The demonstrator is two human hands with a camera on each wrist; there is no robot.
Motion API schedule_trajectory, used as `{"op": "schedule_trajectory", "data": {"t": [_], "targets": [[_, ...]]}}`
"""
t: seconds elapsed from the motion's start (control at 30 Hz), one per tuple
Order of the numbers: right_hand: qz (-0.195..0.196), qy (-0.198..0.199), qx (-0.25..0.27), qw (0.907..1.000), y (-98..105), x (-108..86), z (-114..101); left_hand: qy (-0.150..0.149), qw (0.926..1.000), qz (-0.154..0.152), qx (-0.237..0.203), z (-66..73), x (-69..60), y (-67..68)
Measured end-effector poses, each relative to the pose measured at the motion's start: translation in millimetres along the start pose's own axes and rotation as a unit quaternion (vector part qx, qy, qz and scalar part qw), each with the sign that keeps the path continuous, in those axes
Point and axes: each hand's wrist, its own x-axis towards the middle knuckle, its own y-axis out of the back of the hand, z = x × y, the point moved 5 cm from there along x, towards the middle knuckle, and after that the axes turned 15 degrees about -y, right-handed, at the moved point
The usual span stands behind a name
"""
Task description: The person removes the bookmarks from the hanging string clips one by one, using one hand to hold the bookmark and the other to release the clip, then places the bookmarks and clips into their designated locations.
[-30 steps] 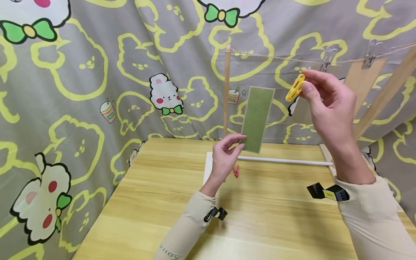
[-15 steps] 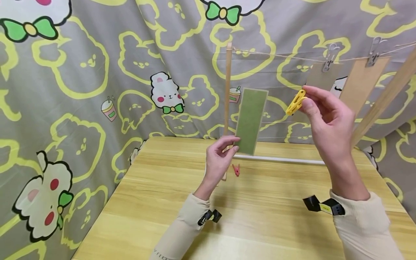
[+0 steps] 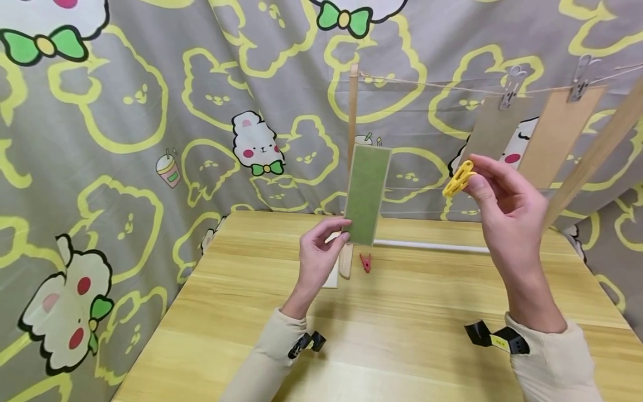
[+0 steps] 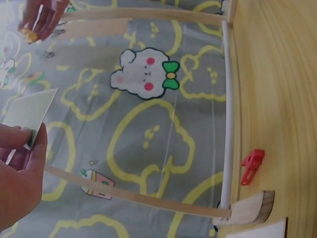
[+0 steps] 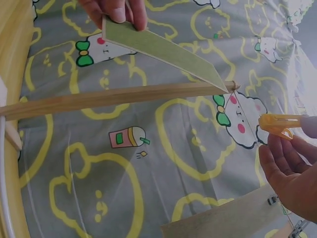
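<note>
My left hand (image 3: 318, 254) pinches the lower left edge of a green rectangular card (image 3: 368, 195), which stands upright in the air in front of the rack's left post. In the right wrist view the green card (image 5: 163, 52) slants away from the fingers. To the right, my right hand (image 3: 512, 212) holds a yellow clothespin (image 3: 459, 178) between thumb and index finger. That clothespin (image 5: 280, 123) points away from the fingertips in the right wrist view. A string (image 3: 427, 84) runs above both hands. Card and clothespin are apart.
A grey card (image 3: 494, 131) and a tan card (image 3: 560, 134) hang from the string by metal clips (image 3: 511, 89). The rack has a wooden post (image 3: 353, 111) and a white bottom rod (image 3: 432, 245). A red clothespin (image 3: 366, 262) lies on the wooden table (image 3: 402, 335).
My left hand has moved left and slightly down with the green card. The right hand has come down with the yellow clothespin, uncovering more of the hanging grey card.
</note>
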Motion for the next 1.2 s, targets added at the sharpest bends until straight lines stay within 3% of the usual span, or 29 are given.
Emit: {"op": "schedule_trajectory", "data": {"t": [0.33,0.8,1.2], "targets": [[0.017,-0.021,0.034,0.999,4.7,-10.6,13.1,-0.003,1.0,0.003,0.003,9.1,-4.2,18.3],[0.035,-0.046,0.069,0.996,5.0,-25.0,33.5,0.0,0.9991,0.032,0.029,15.8,-10.5,47.3],[0.059,-0.058,0.134,0.9875,8.2,-38.0,45.1,0.001,0.9979,0.042,0.049,23.2,-12.0,65.0]]}}
